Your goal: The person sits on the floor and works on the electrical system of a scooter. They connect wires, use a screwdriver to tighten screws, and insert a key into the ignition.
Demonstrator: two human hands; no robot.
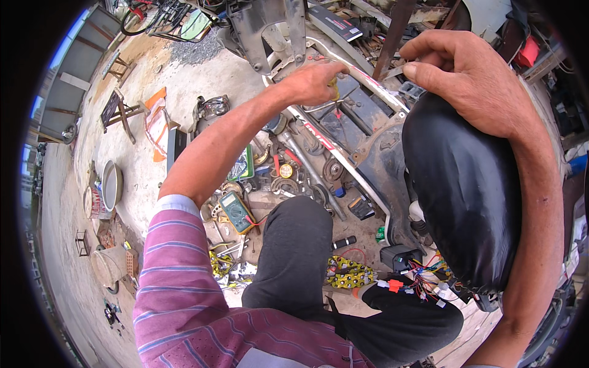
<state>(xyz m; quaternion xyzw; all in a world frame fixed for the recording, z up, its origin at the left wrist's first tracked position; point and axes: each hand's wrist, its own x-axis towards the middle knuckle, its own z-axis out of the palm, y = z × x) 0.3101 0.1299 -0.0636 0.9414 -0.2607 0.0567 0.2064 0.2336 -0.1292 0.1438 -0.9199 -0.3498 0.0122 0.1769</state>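
Note:
My left hand [313,83] reaches over the motor scooter's bare frame [368,132], fingers pointing right. A small yellow object [334,89] shows under its fingers, its kind unclear, and the hand seems closed on it. My right hand [463,73] lies over the far end of a black scooter seat [463,190]. Its fingers are loosely curled, the thumb is apart from the forefinger, and nothing shows between them. My right forearm runs along the seat's right side. Colourful wires with connectors [423,279] hang below the near end of the seat.
Left of the frame lie a multimeter [235,211], a round yellow-labelled tin [286,170], a long metal tube [304,161] and loose parts. A black box [397,257] sits by the wires. Farther left are a wooden folding stool [119,110] and a round basin [112,186].

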